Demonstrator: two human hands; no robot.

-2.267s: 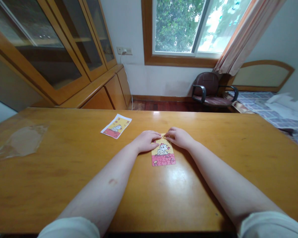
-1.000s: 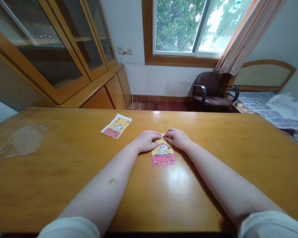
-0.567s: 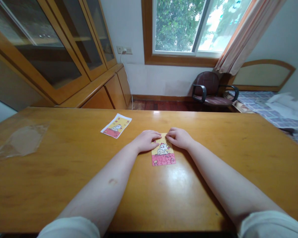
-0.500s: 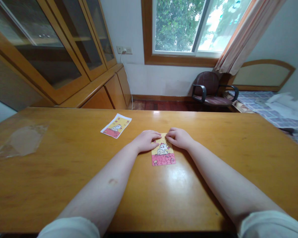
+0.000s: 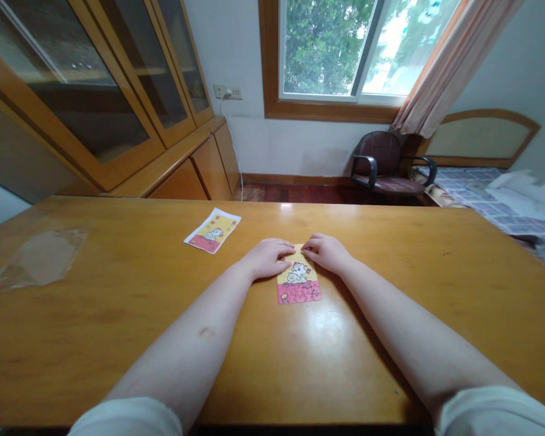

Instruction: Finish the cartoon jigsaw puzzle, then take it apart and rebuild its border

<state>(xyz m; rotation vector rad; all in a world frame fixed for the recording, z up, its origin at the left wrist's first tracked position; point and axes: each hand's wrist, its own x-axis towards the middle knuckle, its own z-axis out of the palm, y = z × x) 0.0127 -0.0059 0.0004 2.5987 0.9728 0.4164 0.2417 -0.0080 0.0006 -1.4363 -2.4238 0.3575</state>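
A small jigsaw puzzle (image 5: 298, 292) lies flat on the wooden table, its pieces joined, with a white cartoon animal on yellow above a pink band. Over its upper left edge rests my left hand (image 5: 269, 257), fingers stretched out and thumb apart, lying on the picture. My right hand (image 5: 326, 251) is at the upper right corner, its fingers bent and drawn together with the tips on the puzzle. Whatever those fingertips may pinch is hidden. Both hands cover parts of the puzzle's top.
A printed picture card (image 5: 213, 231) with the same design lies to the left, farther back. A clear plastic bag (image 5: 45, 257) is at the table's left end. Beyond the table (image 5: 390, 242) stand a glass-door cabinet (image 5: 131, 109), an armchair (image 5: 381, 160) and a bed (image 5: 485, 194).
My right fingertips have shifted very slightly to the left at the puzzle's upper corner. My left hand, the puzzle and the card stay in place.
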